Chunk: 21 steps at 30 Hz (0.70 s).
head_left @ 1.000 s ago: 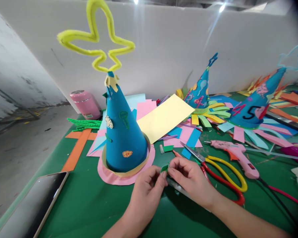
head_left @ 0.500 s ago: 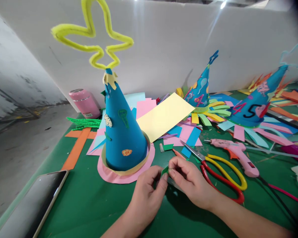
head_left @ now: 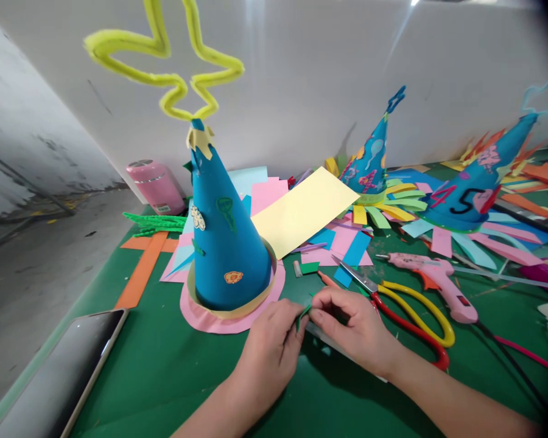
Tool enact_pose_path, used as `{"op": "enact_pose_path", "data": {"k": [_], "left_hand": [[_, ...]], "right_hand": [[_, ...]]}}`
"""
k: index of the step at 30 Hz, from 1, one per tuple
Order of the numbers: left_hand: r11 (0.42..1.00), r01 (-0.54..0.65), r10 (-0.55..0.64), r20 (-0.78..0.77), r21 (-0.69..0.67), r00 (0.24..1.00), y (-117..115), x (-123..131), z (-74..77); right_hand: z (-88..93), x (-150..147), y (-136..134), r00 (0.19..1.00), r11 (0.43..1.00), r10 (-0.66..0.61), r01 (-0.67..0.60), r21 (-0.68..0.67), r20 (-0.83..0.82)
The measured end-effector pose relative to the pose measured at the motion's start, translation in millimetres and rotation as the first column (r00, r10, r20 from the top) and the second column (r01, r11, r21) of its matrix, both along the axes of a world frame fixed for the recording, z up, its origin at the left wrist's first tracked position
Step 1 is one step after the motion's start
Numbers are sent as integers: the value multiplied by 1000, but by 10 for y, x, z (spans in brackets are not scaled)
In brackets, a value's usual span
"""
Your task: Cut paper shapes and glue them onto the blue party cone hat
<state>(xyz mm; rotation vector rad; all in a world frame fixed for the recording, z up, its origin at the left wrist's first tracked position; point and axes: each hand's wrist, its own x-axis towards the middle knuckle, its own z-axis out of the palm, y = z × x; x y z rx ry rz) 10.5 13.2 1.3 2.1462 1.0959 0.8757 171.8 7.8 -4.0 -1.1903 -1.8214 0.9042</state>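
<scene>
My left hand and my right hand meet over the green table, both pinching a small green paper scrap between thumb and fingers. Just behind them stands a blue cone hat with stickers, a pink paper brim and a yellow pipe-cleaner star on its tip. Scissors with red and yellow handles lie right beside my right hand.
A pink glue gun lies right of the scissors. Two more blue cone hats stand at the back right among coloured paper strips. A yellow sheet, a pink cup and a phone at front left are also on the table.
Both hands stay together on the green scrap, fingers shifting slightly as they work it. The view has tilted a little; nothing else on the table moved.
</scene>
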Motion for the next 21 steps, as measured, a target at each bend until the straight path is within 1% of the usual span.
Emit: {"op": "enact_pose_path", "data": {"k": [3, 6, 11, 14, 17, 19, 21], "left_hand": [[1000, 17, -16, -6, 13, 1000, -1, 6, 18], [999, 39, -39, 14, -5, 999, -10, 12, 26], [996, 39, -35, 57, -76, 998, -42, 24, 3], [991, 11, 0, 82, -136, 997, -47, 22, -10], [976, -36, 62, 114, -214, 992, -38, 15, -3], [963, -46, 84, 135, -264, 987, -32, 14, 11], [953, -44, 93, 149, -301, 984, -27, 18, 26]], "right_hand": [[-4, 10, -9, 1000, 998, -13, 12, 60, 17], [-5, 18, -16, 999, 995, -18, 14, 101, 35], [10, 17, -26, 999, 993, -1, -3, 119, 39], [19, 6, -19, 999, 993, -4, 0, 119, 32], [16, -7, 0, 1000, 997, -9, 8, 80, 8], [5, -13, 14, 999, 1000, -18, 18, 14, -38], [-11, -15, 26, 993, 996, -33, 23, -86, -117]]}}
